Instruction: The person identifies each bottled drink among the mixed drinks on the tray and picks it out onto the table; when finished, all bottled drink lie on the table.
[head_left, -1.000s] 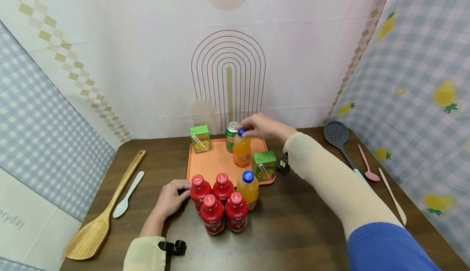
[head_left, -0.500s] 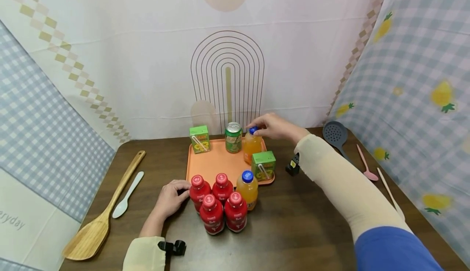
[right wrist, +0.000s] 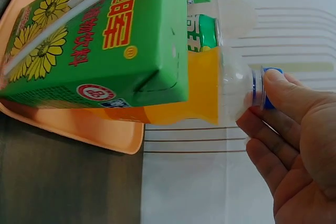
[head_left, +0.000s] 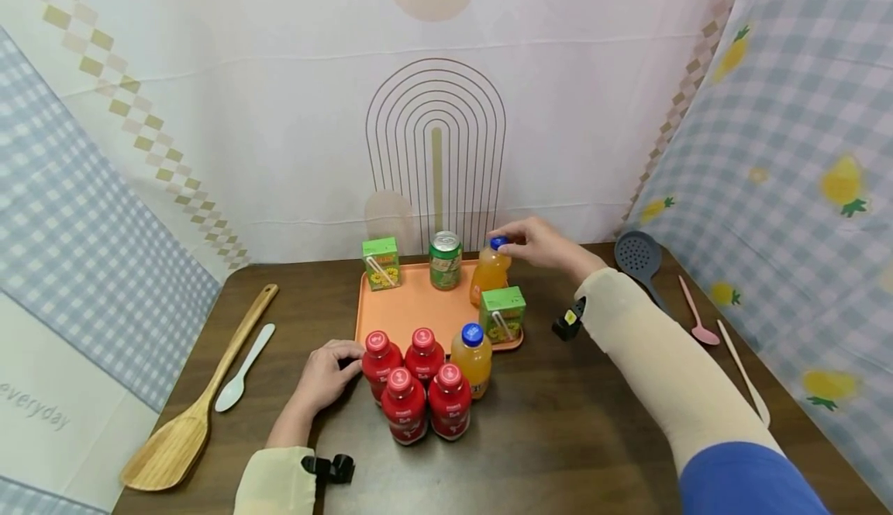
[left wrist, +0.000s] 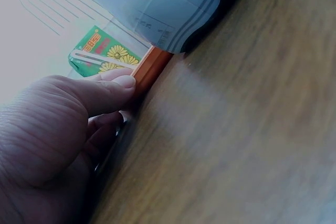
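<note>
My right hand [head_left: 543, 245] pinches the blue cap of an orange drink bottle [head_left: 491, 273] at the back right of an orange tray [head_left: 401, 313]. The bottle leans a little; whether its base touches the tray is hidden behind a green drink carton [head_left: 502, 315]. In the right wrist view, thumb and fingers lie on the cap [right wrist: 273, 74]. At the tray's front left corner my left hand [head_left: 326, 375] grips its rim [left wrist: 149, 69] between thumb and fingers, beside the red-capped bottles. A green can [head_left: 445, 263] and a second green carton [head_left: 381, 267] stand along the back.
Several red bottles [head_left: 405, 410] and another orange drink bottle [head_left: 472, 360] stand before the tray. A wooden spatula [head_left: 184, 433] and white spoon [head_left: 240, 375] lie left. On the right are a grey skimmer [head_left: 638, 255], a pink spoon [head_left: 701, 329] and a pale utensil [head_left: 746, 375].
My right hand has carried the orange drink bottle rightward across the tray, away from the green can, which now shows fully. The left hand has stayed on the tray's corner.
</note>
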Available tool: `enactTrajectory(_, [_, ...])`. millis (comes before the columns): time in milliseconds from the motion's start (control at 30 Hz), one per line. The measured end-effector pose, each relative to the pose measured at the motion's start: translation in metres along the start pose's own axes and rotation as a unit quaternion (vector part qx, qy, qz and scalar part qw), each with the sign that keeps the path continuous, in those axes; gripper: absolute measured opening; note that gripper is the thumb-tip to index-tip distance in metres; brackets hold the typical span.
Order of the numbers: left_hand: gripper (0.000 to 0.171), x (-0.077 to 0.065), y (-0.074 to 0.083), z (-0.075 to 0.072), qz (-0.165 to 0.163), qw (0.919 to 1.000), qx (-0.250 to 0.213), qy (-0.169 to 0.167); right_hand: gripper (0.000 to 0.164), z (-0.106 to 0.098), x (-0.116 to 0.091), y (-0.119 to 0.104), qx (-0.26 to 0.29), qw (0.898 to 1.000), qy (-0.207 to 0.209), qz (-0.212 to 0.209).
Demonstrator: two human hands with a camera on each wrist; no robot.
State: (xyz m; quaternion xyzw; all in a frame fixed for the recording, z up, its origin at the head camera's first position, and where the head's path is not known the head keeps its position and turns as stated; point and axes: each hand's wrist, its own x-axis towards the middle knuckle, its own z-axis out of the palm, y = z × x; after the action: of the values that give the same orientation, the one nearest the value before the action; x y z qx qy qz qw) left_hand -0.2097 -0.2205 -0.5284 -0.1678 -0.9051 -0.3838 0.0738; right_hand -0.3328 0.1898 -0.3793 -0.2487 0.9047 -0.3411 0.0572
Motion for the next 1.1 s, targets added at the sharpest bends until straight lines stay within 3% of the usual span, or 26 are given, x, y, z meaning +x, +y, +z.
enactTrajectory(133, [0.004,-0.001,-0.001,0.001,-0.003,1.0,-0.001,0.0,0.032,0.003,-0.004,0.01,0.004,0.998,0.053,0.013])
enactTrajectory(267, [0.005,0.0,-0.001,0.002,-0.004,1.0,-0.004,0.001,0.033,0.007,-0.008,0.018,0.044,0.994,0.101,0.021])
enactTrajectory(533, [0.008,0.003,-0.001,0.005,-0.002,1.0,0.0,-0.002,0.036,0.002,-0.02,0.022,0.093,0.98,0.163,0.059])
enactTrajectory(767, [0.005,0.005,0.002,0.002,0.0,1.0,-0.003,-0.006,0.04,-0.016,-0.043,0.009,0.06,0.974,0.215,0.04])
enactTrajectory(1100, [0.007,0.002,-0.003,-0.001,-0.007,0.9999,-0.003,-0.008,0.033,-0.029,-0.093,-0.011,-0.004,0.96,0.28,-0.006])
